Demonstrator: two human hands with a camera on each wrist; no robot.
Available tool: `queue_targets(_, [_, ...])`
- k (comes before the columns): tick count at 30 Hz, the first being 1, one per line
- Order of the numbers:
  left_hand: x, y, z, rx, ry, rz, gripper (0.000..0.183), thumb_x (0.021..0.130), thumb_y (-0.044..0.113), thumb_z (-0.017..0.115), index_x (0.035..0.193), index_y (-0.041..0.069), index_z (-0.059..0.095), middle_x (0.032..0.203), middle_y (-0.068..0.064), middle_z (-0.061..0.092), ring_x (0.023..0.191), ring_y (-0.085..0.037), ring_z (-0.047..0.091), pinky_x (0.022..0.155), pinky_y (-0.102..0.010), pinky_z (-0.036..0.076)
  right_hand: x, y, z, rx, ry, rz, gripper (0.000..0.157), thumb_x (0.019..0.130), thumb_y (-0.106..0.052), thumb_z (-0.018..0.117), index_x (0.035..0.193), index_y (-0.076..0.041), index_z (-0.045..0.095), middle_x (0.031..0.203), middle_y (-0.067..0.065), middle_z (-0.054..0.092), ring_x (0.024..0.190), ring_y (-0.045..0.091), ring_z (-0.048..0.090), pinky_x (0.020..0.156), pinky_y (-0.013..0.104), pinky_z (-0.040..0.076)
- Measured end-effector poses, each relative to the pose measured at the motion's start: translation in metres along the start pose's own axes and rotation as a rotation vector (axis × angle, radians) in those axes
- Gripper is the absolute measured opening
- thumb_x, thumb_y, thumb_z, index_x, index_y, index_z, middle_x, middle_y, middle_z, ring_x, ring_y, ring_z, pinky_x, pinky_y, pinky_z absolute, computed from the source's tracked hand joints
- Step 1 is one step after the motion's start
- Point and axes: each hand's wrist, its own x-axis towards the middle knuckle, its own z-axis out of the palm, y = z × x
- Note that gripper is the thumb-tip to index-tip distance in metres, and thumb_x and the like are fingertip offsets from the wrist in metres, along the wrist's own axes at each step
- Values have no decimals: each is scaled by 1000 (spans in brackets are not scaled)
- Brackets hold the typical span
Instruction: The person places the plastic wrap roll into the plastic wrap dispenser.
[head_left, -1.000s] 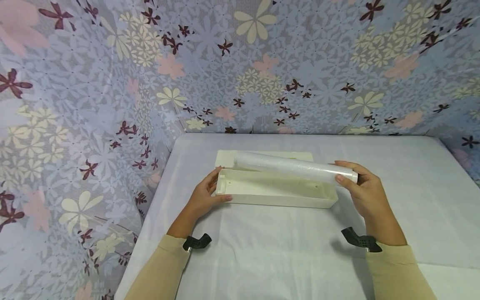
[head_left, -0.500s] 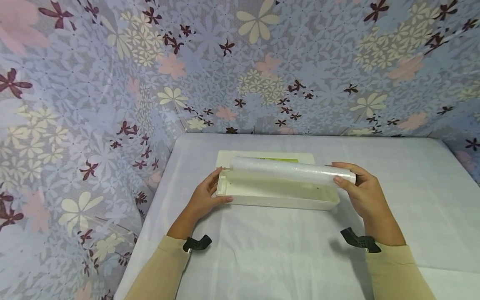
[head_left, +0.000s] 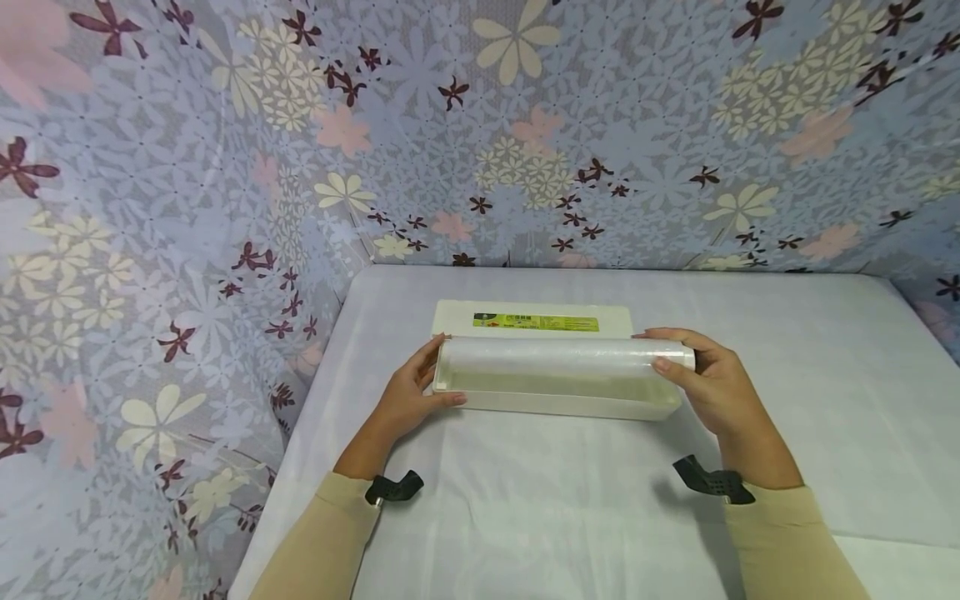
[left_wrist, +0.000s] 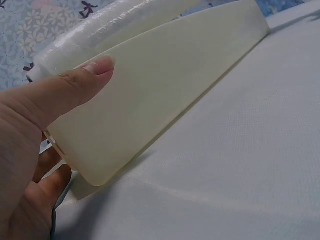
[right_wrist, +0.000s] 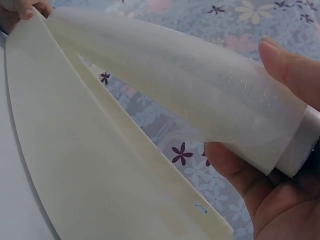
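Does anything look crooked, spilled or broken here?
Nothing looks spilled or broken. Only the roll is askew: the right wrist view shows a gap between it and the box widening toward the end in the right hand. Being held, that hardly seems odd.

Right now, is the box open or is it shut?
Open: the head view looks into the box, though the roll hides part of the inside.

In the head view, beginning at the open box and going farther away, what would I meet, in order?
Front wall of the box → film roll → green label → far strip of white cloth → floral backdrop.
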Motion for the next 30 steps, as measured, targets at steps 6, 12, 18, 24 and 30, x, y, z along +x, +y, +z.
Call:
queue_targets(6, [0,1,0,-4,1,6,106,80,15,96,167,21,34,165,-1,38,149,-18,37,117,-28,35,0,0,1,-2,-9,13,35,98,20,60,132,18,60,130,11,69,113,24,66,85,27,60])
queue_targets(12, [1,1,0,4,-1,2,105,81,18,96,167,22,35,165,-1,38,150,-17,36,117,-26,35,0,1,3,-24,13,25,34,97,20,61,131,17,62,129,11,69,113,24,66,85,28,60])
queue_targets(18, [0,0,-2,-5,4,-5,106,80,18,96,166,22,35,166,-2,36,151,-17,34,118,-26,34,0,2,6,-36,14,37,34,98,19,62,132,16,62,130,12,69,113,24,66,84,28,60])
queue_targets(24, [0,2,-2,-5,2,-3,106,80,18,96,166,25,35,165,-1,37,149,-17,37,117,-25,35,-1,3,5,-42,12,46,34,98,17,62,132,14,64,131,12,68,112,23,67,82,27,60])
queue_targets(30, [0,-1,-1,-10,-8,4,106,81,16,96,167,21,34,166,-3,36,150,-19,36,117,-25,35,-3,6,5,-41,11,65,33,99,16,63,132,13,64,131,12,68,111,23,66,82,28,61])
